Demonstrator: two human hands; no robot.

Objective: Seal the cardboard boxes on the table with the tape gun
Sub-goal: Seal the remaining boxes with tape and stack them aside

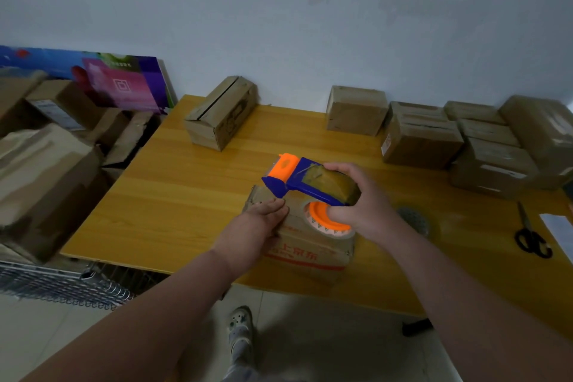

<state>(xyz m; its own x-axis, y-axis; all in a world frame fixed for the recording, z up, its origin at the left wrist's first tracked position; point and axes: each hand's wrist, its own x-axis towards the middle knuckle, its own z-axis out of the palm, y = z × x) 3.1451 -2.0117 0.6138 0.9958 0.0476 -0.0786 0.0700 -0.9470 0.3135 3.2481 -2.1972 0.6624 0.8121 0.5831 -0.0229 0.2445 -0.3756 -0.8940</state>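
A small cardboard box [313, 253] with red print stands at the near edge of the wooden table [173, 195]. My left hand [257, 226] lies flat on its top left, fingers together, pressing down. My right hand [359, 201] grips a blue and orange tape gun [297, 180] by its brown tape roll, just above the box top. The gun's orange head points to the far left. An unsealed box [221, 115] with a gaping top seam lies at the table's back left.
Several taped boxes [434, 136] are stacked along the back right of the table. Black scissors [531, 237] lie at the right edge. More boxes [46, 170] pile up left of the table, with a wire rack [62, 285] below them.
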